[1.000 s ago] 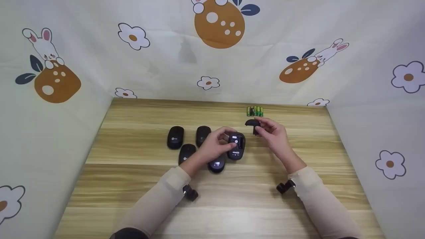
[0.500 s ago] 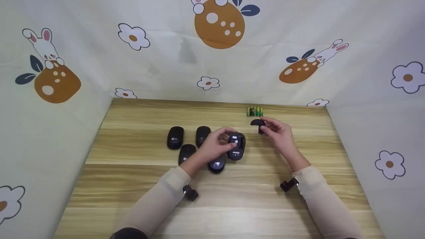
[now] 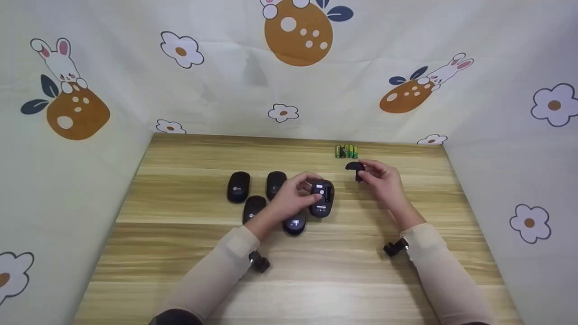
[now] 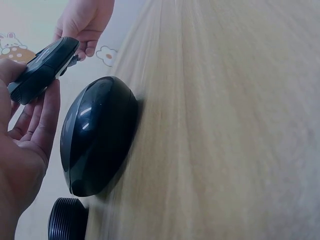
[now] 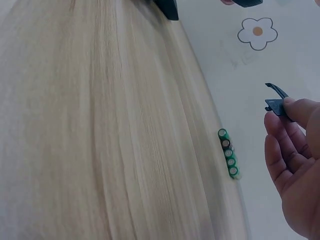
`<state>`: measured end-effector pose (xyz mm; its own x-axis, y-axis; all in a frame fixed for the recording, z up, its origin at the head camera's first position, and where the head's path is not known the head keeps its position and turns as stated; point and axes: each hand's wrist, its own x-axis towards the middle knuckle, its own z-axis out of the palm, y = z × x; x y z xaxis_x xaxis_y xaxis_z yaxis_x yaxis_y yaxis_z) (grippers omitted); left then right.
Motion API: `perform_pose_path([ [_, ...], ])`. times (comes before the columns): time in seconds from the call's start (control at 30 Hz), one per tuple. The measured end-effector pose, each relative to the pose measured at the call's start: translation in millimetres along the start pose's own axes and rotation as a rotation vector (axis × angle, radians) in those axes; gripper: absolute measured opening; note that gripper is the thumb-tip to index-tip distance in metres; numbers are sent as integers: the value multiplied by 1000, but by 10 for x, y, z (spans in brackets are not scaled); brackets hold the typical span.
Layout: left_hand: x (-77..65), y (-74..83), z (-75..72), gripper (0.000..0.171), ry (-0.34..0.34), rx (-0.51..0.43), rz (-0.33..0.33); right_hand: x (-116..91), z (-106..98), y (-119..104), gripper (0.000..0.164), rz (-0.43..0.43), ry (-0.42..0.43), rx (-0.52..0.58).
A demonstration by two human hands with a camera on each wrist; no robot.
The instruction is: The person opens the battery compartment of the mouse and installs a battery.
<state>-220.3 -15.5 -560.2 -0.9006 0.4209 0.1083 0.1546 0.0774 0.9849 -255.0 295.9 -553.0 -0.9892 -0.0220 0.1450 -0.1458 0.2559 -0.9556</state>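
My left hand (image 3: pixel 292 195) grips a black computer mouse (image 3: pixel 321 208), its underside with white labels and an uncovered battery slot facing up. In the left wrist view that mouse (image 4: pixel 42 70) is held above the table, thumb on one face and fingers on the other. Between thumb and fingers, my right hand (image 3: pixel 384 180) pinches a black battery cover (image 3: pixel 355 167) with a curved end and a narrow stem. The right wrist view shows the cover (image 5: pixel 280 106) raised off the table. Just beyond the right hand, several green batteries (image 3: pixel 347 151) stand in a row.
Other black mice lie on the wooden table (image 3: pixel 343 280): one at the far left (image 3: pixel 238 187), one behind the left hand (image 3: pixel 275 184), and two partly under the left forearm, a mouse (image 3: pixel 255 207) and a shinier mouse (image 3: pixel 295 224). A patterned cloth (image 3: pixel 216 99) hangs around the table.
My right hand has moved right, away from the held mouse, carrying the battery cover. The left hand and its mouse have stayed in place.
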Motion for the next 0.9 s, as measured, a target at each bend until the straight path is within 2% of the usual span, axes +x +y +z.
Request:
perform_pose_path([
  [0.57, 7, -15, 7, 45, 9, 1, 23, 225, -155, 223, 40, 98, -122, -129],
  [0.73, 10, -16, 4, 44, 13, 4, 23, 291, -180, 299, 40, 139, -151, -94],
  [0.9, 10, -9, 4, 44, 14, 14, 26, 339, -191, 333, 40, 133, -171, -74],
])
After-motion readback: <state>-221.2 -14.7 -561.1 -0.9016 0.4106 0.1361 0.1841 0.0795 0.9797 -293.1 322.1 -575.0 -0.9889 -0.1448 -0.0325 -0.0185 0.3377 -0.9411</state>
